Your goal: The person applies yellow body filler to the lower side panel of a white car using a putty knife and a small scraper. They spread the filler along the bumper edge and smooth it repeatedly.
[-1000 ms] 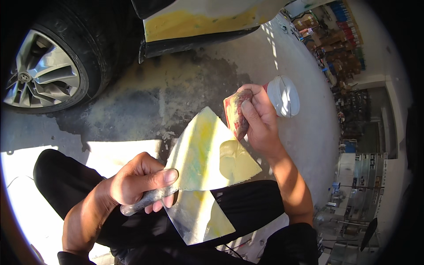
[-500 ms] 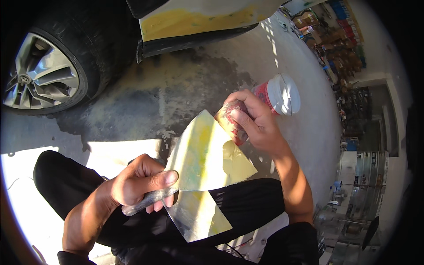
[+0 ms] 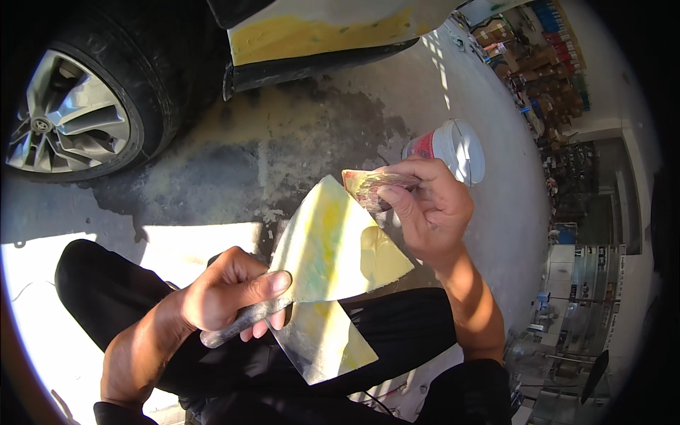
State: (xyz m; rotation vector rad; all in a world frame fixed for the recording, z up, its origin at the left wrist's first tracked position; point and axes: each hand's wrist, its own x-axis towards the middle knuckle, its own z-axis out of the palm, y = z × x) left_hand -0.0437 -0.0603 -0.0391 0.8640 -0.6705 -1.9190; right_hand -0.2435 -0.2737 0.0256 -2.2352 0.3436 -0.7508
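My left hand is closed around the grey, paste-crusted handle of a putty knife, its thumb pressed on top. The broad blade carries yellow and greenish streaks, with a smooth patch of pale yellow paste near its right edge. A second, smaller stained blade juts out below; how it joins the handle is hidden. Between thumb and fingers, my right hand pinches a thin reddish spreader smeared with tan residue. Its edge is at the blade's upper right side; whether they touch I cannot tell.
A white bucket with a red label stands beyond my right hand. Ahead is a car's lower panel with yellow filler; its wheel is at left. Damp stains darken the concrete floor. Cluttered shelves line the far right.
My right hand has turned, so the spreader now shows flatter and more edge-on than before. My left hand and the putty knife have barely moved.
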